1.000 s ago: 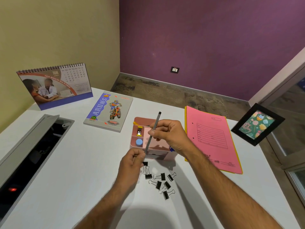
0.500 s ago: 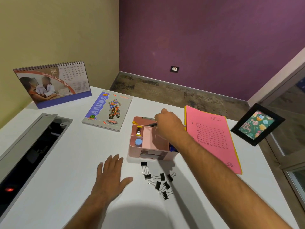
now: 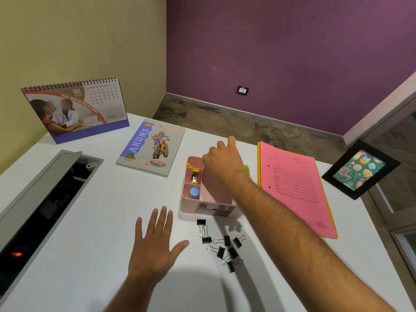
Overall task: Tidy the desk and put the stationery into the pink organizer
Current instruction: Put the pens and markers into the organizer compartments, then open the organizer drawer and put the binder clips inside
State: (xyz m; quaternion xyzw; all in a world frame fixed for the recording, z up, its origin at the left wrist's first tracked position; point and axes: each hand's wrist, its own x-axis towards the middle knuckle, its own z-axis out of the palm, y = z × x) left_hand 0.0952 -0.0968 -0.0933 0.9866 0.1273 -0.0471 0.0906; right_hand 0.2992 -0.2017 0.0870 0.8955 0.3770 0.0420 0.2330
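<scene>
Pink organizer (image 3: 191, 204) | right hand (image 3: 221, 162) curled over its back compartment, grasp hidden, likely depositing | left hand (image 3: 155, 246) spread flat on desk (image 3: 78, 255), idle | binder clips (image 3: 221, 245) loose nearby

desk calendar (image 3: 76, 109), notebook (image 3: 153, 147), pink folder (image 3: 295, 188), picture frame (image 3: 360, 170), wall socket (image 3: 242, 90)

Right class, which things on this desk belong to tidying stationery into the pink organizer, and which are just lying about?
Part of the job:
pink organizer
binder clips
right hand
left hand

Just lying about:
desk calendar
notebook
pink folder
picture frame
</scene>
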